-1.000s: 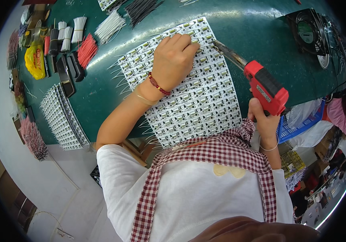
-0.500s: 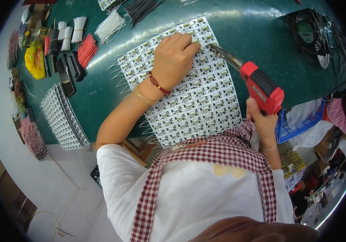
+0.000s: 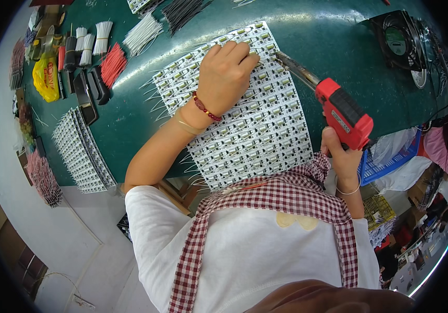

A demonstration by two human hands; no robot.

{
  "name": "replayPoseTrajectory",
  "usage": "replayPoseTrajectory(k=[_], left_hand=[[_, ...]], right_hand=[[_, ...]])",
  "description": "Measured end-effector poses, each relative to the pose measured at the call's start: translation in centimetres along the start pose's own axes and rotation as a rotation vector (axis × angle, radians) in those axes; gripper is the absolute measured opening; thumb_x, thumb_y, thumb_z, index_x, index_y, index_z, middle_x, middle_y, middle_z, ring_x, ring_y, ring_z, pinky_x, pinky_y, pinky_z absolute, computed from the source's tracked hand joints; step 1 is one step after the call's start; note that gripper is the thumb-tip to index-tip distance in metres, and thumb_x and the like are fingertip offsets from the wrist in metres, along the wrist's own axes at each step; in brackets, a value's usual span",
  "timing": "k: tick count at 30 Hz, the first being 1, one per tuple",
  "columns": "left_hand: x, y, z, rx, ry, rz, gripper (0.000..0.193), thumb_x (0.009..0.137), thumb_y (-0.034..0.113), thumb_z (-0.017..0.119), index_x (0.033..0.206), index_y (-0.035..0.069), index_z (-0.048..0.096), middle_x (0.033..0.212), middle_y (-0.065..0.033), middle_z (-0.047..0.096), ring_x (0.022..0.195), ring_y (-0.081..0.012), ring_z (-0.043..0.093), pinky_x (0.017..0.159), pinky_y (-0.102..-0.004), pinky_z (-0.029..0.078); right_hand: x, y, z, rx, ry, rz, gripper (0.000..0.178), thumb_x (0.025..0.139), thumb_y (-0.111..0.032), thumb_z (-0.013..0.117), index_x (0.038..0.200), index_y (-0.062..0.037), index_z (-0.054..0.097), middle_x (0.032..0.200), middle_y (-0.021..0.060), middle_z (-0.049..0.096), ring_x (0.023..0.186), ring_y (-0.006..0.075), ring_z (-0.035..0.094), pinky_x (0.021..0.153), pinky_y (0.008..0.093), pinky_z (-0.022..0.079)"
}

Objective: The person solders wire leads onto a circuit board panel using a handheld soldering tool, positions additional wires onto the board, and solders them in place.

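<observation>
A white panel of small circuit boards (image 3: pixel 252 151) lies on the green table, its near edge at my apron. Thin white wires stick out along its left side. My left hand (image 3: pixel 225 75) rests on the panel's upper part, fingers curled and pinched together; whatever is between the fingertips is hidden. My right hand (image 3: pixel 343 159) is wrapped round the handle of a red and black soldering gun (image 3: pixel 345 116). The gun's metal tip points up and left, at the panel's upper right edge, a short way from my left fingertips. I cannot tell whether the tip touches a board.
A stack of similar panels (image 3: pixel 80 154) is at the left table edge. Bundles of white wires (image 3: pixel 143 34), black wires (image 3: pixel 183 13) and red wires (image 3: pixel 112 65) lie at the far left, near a yellow bag (image 3: pixel 45 78). A black fan (image 3: pixel 397 41) stands far right, above a blue basket (image 3: pixel 391 161).
The soldering gun has shifted slightly right and down in my right hand, its tip moving a little away from my left fingertips. My left hand has stayed almost still.
</observation>
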State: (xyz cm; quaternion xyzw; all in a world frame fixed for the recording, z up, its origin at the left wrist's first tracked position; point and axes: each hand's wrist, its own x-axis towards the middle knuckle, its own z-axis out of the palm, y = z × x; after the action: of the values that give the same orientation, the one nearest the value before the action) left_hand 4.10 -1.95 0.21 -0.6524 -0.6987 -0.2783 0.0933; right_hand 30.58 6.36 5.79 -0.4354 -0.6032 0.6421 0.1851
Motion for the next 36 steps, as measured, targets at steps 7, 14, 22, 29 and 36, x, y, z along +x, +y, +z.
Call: replayPoseTrajectory(k=[7, 14, 22, 29, 36], left_hand=[[0.2, 0.1, -0.1, 0.036, -0.009, 0.012, 0.017, 0.068, 0.001, 0.067, 0.082, 0.01, 0.067, 0.073, -0.0007, 0.053, 0.069, -0.018, 0.053, 0.062, -0.0306, 0.041], [0.2, 0.2, -0.1, 0.046, -0.001, 0.015, 0.017, 0.067, 0.001, 0.066, 0.082, 0.01, 0.067, 0.073, -0.0007, 0.053, 0.07, -0.018, 0.054, 0.062, -0.0306, 0.041], [0.2, 0.2, -0.2, 0.053, -0.03, 0.014, 0.02, 0.066, 0.001, 0.066, 0.082, 0.011, 0.068, 0.074, -0.0002, 0.054, 0.071, -0.0178, 0.054, 0.062, -0.0304, 0.041], [0.3, -0.1, -0.9, 0.028, -0.026, 0.017, 0.019, 0.066, 0.001, 0.066, 0.081, 0.011, 0.069, 0.072, -0.0008, 0.053, 0.07, -0.0185, 0.054, 0.061, -0.0316, 0.044], [0.7, 2.2, -3.6, 0.012, -0.032, -0.024, 0.02, 0.065, -0.001, 0.069, 0.084, 0.008, 0.069, 0.072, -0.0026, 0.052, 0.069, -0.0201, 0.052, 0.058, -0.0312, 0.044]], right_hand=[[0.4, 1.1, 0.3, -0.188, -0.011, -0.2, 0.016, 0.076, -0.009, 0.077, 0.079, -0.0026, 0.064, 0.064, 0.0, 0.061, 0.054, 0.008, 0.055, 0.05, 0.0245, 0.042], [0.3, 1.5, 0.1, -0.205, -0.002, -0.229, 0.018, 0.073, -0.011, 0.079, 0.079, -0.0022, 0.064, 0.064, 0.0024, 0.061, 0.053, 0.0091, 0.055, 0.05, 0.0258, 0.043], [-0.5, -0.2, -0.1, 0.028, -0.018, -0.047, 0.017, 0.086, -0.011, 0.07, 0.093, -0.0007, 0.059, 0.073, 0.0031, 0.06, 0.06, 0.0095, 0.058, 0.054, 0.0238, 0.047], [-0.5, -0.6, 0.1, 0.131, -0.093, -0.116, 0.013, 0.089, -0.009, 0.065, 0.095, 0.001, 0.058, 0.074, 0.0051, 0.061, 0.061, 0.0107, 0.058, 0.054, 0.0243, 0.048], [-1.2, 0.0, -0.6, 0.105, 0.018, -0.014, 0.016, 0.086, -0.008, 0.069, 0.095, 0.0004, 0.059, 0.071, 0.0044, 0.061, 0.056, 0.0095, 0.057, 0.051, 0.023, 0.047]])
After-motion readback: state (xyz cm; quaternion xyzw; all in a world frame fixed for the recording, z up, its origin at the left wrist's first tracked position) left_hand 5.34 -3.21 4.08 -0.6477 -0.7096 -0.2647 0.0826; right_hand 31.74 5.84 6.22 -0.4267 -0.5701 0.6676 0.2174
